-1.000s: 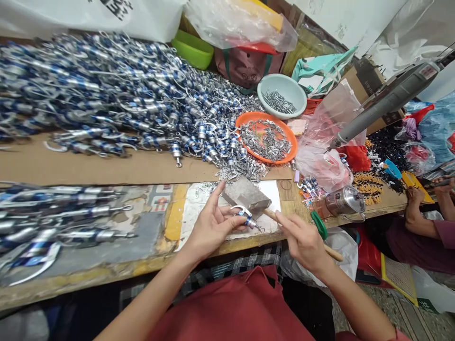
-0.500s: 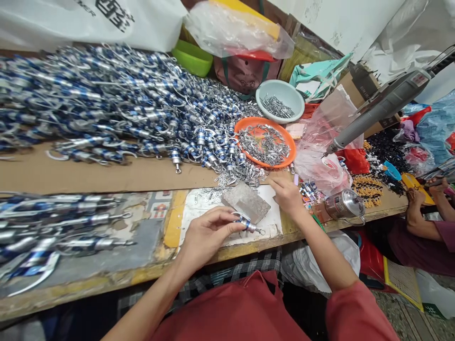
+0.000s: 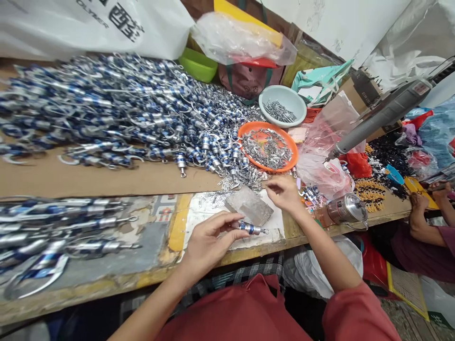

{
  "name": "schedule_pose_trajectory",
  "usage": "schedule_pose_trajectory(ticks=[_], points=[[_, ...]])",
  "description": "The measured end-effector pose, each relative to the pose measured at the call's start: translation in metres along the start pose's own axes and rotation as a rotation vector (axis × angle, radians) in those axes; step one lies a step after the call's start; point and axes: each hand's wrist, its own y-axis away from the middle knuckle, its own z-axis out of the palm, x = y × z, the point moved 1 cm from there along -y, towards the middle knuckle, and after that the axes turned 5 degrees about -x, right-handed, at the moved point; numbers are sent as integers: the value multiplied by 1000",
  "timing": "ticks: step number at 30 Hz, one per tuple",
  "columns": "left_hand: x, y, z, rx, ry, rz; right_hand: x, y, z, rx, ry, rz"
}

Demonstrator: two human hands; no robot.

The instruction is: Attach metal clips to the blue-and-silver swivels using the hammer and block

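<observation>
Pinched between the thumb and fingers of my left hand point(image 3: 215, 237) is a small blue-and-silver metal cylinder point(image 3: 251, 228) with a wire ring at its right end. It is above the front of the bench, just before a grey stone block point(image 3: 245, 203) lying on white paper point(image 3: 199, 208). My right hand point(image 3: 284, 193) is behind and to the right of the block, its fingers curled together beside a heap of small flat metal plates point(image 3: 236, 182). Whatever its fingertips may hold is too small to make out.
A large pile of blue-and-silver pieces point(image 3: 135, 104) covers the back left. An orange tray point(image 3: 295, 163) and a pale bowl point(image 3: 302, 106) hold metal parts. An electric screwdriver point(image 3: 380, 118) hangs at right, above a metal mug point(image 3: 343, 208). A co-worker's hands point(image 3: 419, 201) are far right.
My right hand has drawn slightly back from the heap of plates, and its fingers have curled in. My left hand still holds the cylinder, now turned more level. The view has shifted slightly.
</observation>
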Motion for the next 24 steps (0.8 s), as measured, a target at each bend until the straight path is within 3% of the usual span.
schedule_pose_trajectory(ticks=[2, 4, 9, 12, 15, 21, 24], points=[[3, 2, 0, 11, 4, 12, -21, 20, -5, 107, -399, 6], [6, 4, 0, -4, -3, 46, -42, 38, -7, 124, -637, -60], [14, 5, -1, -16, -101, 130, -68, 54, -3, 109, -842, -136], [21, 6, -2, -44, -130, 179, -66, 55, -2, 84, -839, -100], [27, 8, -4, -40, -63, 126, -65, 60, -3, 109, -779, -121], [30, 9, -6, 28, 127, -106, -55, 77, 2, 355, -307, -505], [33, 7, -7, 1, 99, -148, -49, 79, 2, 386, -145, -658]])
